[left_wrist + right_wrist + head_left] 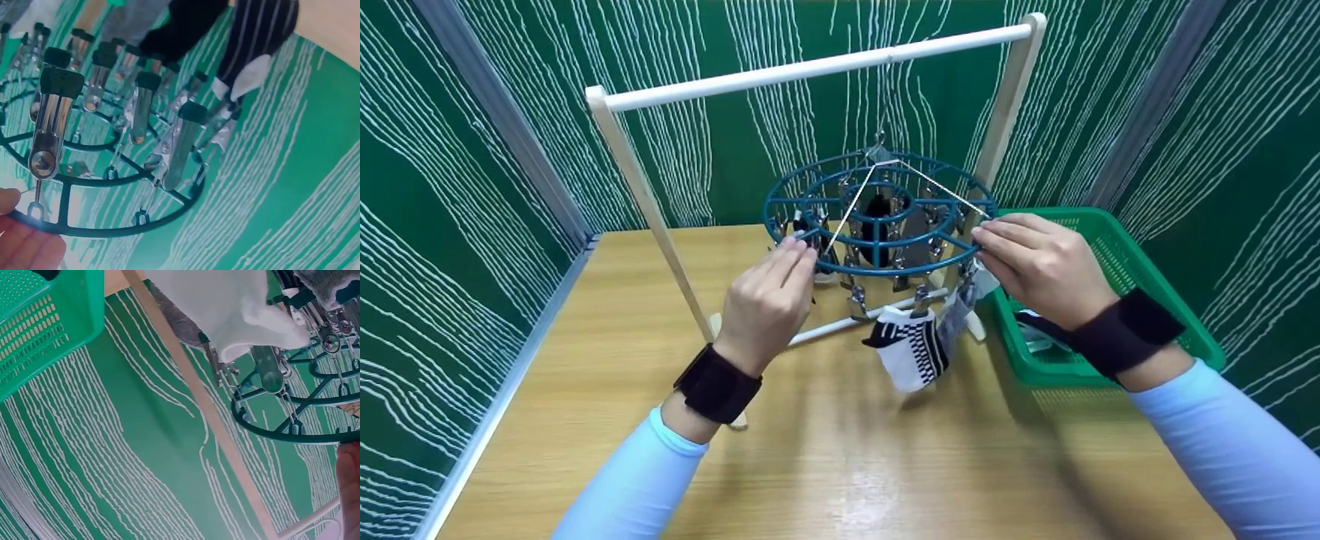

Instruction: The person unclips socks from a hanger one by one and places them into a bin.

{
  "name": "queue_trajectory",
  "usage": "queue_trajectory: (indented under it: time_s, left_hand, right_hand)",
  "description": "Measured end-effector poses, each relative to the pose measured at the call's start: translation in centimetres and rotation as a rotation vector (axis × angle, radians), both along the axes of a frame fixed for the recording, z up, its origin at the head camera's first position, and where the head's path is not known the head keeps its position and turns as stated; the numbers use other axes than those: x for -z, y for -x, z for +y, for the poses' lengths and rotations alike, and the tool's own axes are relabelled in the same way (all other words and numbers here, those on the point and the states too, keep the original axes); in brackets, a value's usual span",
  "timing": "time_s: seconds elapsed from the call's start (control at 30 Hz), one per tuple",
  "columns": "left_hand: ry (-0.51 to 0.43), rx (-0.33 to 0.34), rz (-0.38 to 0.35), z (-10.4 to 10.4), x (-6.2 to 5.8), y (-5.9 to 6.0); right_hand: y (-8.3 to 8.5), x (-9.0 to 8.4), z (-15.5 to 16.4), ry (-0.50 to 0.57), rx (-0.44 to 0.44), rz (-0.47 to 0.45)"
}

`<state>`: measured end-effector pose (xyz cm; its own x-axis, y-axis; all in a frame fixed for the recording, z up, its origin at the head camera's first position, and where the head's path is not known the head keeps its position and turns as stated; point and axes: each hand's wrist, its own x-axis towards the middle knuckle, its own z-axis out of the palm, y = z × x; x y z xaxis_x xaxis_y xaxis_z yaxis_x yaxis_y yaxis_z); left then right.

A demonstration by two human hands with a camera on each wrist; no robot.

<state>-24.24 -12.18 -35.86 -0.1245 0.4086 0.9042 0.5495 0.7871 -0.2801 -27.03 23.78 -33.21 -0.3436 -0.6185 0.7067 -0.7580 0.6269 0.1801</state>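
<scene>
**Both hands on the rim of a round clip hanger**

Left hand [769,300] raised to the near-left edge of the teal round clip hanger [880,214], fingertips drawn together and pinching the outer ring; seen from the left wrist as fingertips [25,244] pressed against the ring right under a hanging metal clip [49,126]. Right hand [1039,262] laid on the right edge of the same ring, fingers curled over it and gripping; only a sliver of a finger [349,489] visible in the right wrist view, beside the ring.

From largest to smallest around the hands:

- Wooden table [840,465] underneath, enclosed by green panels with white wavy lines [435,225].
- White-and-wood clothes rail [817,67] standing on the table, hanger suspended from its crossbar by thin cords.
- Green plastic basket [1117,255] on the table just right of the rail, behind the right wrist, with something dark inside, too hidden to identify.
- Black-and-white patterned sock [911,345] dangling from a clip on the near side of the hanger, between the two hands and lower; a grey sock [960,307] beside it, close to the right hand.
- More dark socks and rows of bare metal clips hanging under the ring's inner hoops.
- Black straps on both wrists, pale blue sleeves [1237,450] on both arms.
</scene>
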Motion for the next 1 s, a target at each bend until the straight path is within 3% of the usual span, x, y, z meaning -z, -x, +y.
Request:
queue_trajectory:
  time_s: [0.3, 0.43, 0.73, 1.0]
  left_hand:
    - [-0.026, -0.071, -0.027, -1.1, -0.1, 1.1]
    - [-0.019, -0.101, -0.06, -1.7, -0.1, 1.5]
    - [0.0, -0.143, -0.149, -2.8, 0.1, 2.3]
    - [0.012, -0.179, -0.26, -2.7, -0.3, 1.4]
  right_hand:
    - [-0.4, 0.3, -1.4, 0.077, -0.152, 0.072]
    - [-0.5, 0.5, -2.1, 0.064, -0.183, 0.085]
    - [-0.9, 0.5, -3.5, 0.041, -0.197, 0.121]
    - [-1.0, 0.1, -4.1, 0.036, -0.186, 0.133]
